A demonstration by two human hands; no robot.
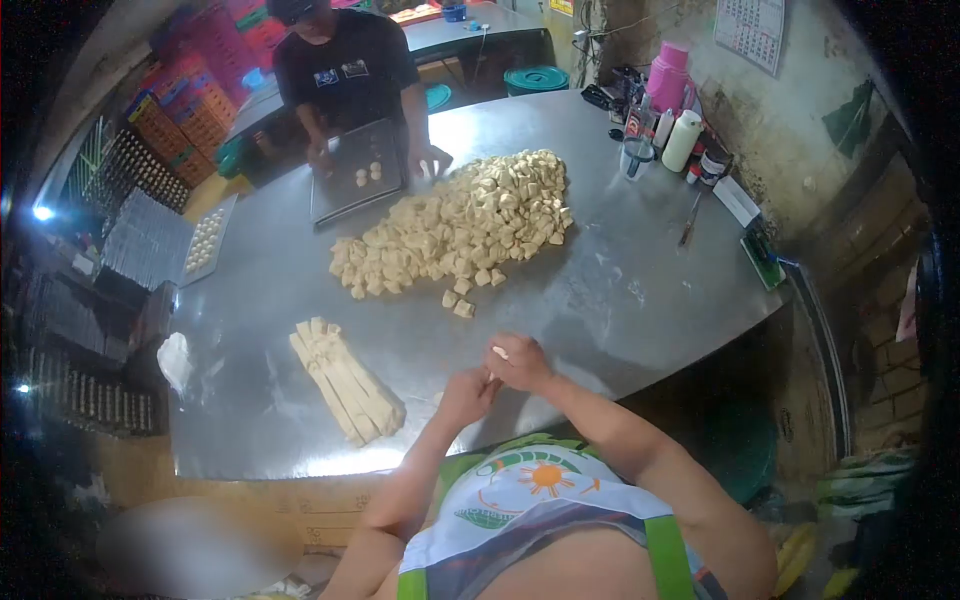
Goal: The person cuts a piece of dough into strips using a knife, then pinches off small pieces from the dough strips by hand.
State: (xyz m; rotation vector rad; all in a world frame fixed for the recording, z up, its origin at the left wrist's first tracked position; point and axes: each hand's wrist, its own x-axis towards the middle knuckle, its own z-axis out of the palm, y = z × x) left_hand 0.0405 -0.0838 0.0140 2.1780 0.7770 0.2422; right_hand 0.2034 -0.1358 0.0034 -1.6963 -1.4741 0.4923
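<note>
Close to the table's near edge, my two hands meet. My right hand [521,363] is closed around a small pale piece of dough [500,352], of which only a bit shows between the fingers. Against it, my left hand [466,397] is closed too, its fingers at the lower end of the same piece. To the left lie long dough strips [350,385] side by side, with short cut bits at their far end. Beyond my hands spreads a large heap of cut dough pieces [470,220], a few of them loose at its near side.
Across the metal table [610,330] a person in a dark shirt [345,70] handles a dark tray [335,195] with a few dough balls. A filled tray [210,238] and a white bag [174,360] sit left. Bottles [682,140] and a pink thermos [668,80] stand far right.
</note>
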